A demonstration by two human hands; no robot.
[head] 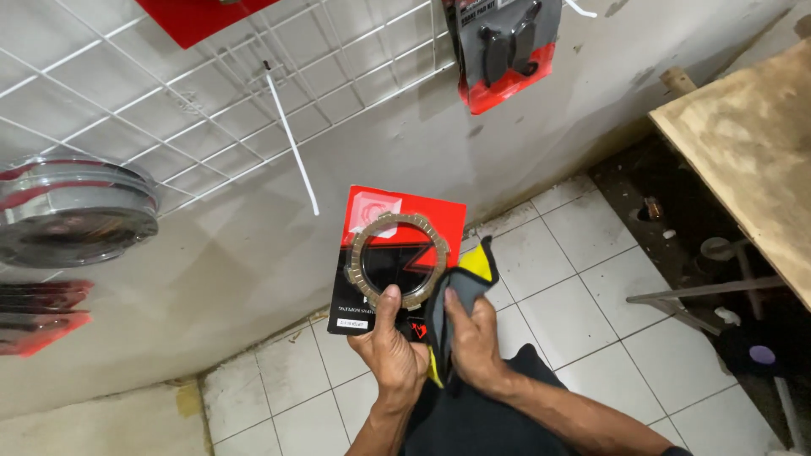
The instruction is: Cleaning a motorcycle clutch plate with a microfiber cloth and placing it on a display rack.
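At far left, round clear packs [74, 211] hang against the wall, with a white wire grid [211, 93] above them and a bare white hook [291, 139] sticking out. Lower centre, the left hand [390, 355] holds a red-and-black card pack [397, 257] upright in front of the wall, thumb pressed on the brown ring [399, 260] sealed to its face, fingers closed behind. Just beside it, the right hand [475, 338] grips a grey-and-yellow cloth [460, 287] that touches the pack's right edge. Above hangs a brake-pad pack [507, 51]. White floor tiles [591, 287] lie below; a wooden desk [752, 143] stands at right
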